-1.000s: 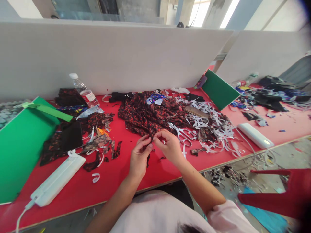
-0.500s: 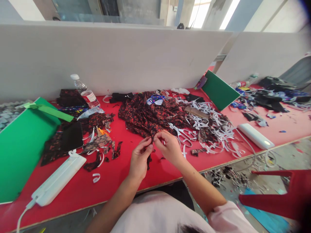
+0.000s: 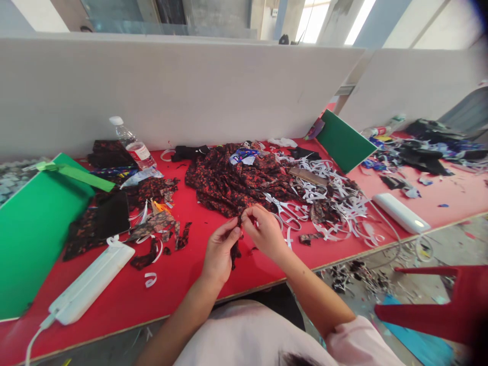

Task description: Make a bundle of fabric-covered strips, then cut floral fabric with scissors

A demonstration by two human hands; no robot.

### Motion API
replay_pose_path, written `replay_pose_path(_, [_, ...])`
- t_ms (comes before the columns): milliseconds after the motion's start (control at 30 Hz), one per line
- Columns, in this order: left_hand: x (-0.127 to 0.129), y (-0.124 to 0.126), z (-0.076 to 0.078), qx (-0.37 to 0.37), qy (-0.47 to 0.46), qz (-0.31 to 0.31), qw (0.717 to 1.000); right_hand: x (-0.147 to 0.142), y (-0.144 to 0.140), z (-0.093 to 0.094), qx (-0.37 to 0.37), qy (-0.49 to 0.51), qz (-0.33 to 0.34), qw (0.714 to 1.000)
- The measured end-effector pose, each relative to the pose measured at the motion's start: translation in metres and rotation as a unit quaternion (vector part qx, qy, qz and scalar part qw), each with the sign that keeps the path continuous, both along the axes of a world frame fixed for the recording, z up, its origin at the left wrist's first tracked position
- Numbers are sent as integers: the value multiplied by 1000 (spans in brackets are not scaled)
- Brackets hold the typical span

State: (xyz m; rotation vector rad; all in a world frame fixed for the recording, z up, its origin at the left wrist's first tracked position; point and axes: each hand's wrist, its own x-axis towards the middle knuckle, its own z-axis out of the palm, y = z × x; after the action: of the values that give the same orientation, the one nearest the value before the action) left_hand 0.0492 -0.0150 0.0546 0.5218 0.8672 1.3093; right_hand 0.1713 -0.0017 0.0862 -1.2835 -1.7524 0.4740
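Observation:
Both hands meet close to the front of the red table, pinching the near end of a dark fabric with a red floral print (image 3: 224,178). My left hand (image 3: 221,249) is closed, thumb against fingers, and a narrow tail of the cloth hangs below it. Beside it, my right hand (image 3: 263,231) pinches the cloth at the same spot with thumb and forefinger. The exact bit between the fingertips is too small to make out. White-handled scissors (image 3: 287,211) lie just beyond my right hand, partly on the cloth.
White strip scraps (image 3: 354,211) heap right of the cloth, with a white oblong device (image 3: 402,213) farther right. At left are another white device (image 3: 91,282), fabric scraps (image 3: 156,226), a black phone-like slab (image 3: 113,216) and a bottle (image 3: 139,152). Green boards (image 3: 345,142) and a white partition (image 3: 183,91) border the table.
The hands stay at nearly the same place, still pinching the cloth. The hanging tail below my left hand shows slightly more.

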Motion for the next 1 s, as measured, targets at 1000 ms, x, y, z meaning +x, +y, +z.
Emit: replay_pose_path(1000, [-11, 4, -1, 198, 265, 98, 939, -23, -23, -2, -43, 165, -8, 985])
